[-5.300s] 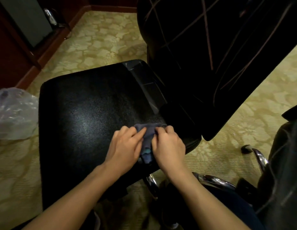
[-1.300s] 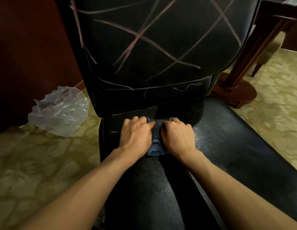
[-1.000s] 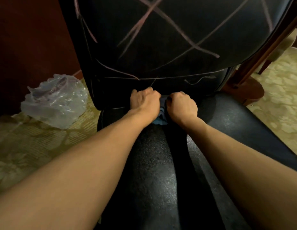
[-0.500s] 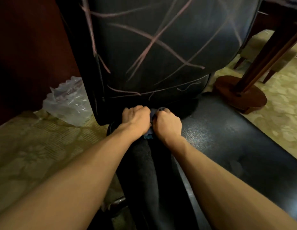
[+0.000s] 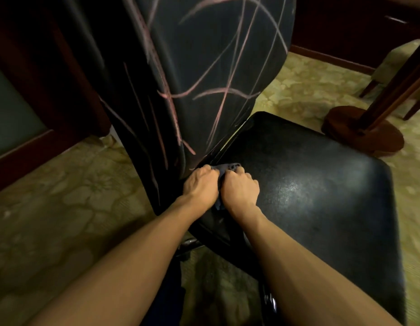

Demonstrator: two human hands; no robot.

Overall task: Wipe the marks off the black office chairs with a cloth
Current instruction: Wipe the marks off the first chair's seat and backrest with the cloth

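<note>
Dark wood panelling (image 5: 28,74) at far left, with patterned carpet (image 5: 70,203) below it. Next, a black chair back (image 5: 192,78), upright and crossed with pinkish marks (image 5: 224,95), standing left of and behind the seat. Left hand (image 5: 199,187) at the foot of that back, fingers curled down onto a blue-grey cloth (image 5: 224,168), gripping it. Cloth bunched between the two hands, lying on the seat's far left corner just where seat meets back, one edge poking out beyond the knuckles. Right hand (image 5: 239,189) touching the left, fingers likewise curled, clutching the same cloth. Both forearms reaching in from the near edge. Black seat (image 5: 321,196) spreading right, glossy, with a pale sheen near its middle. Far right, a round wooden base (image 5: 359,132) on the carpet with a slanted wooden post (image 5: 397,90) rising from it.
</note>
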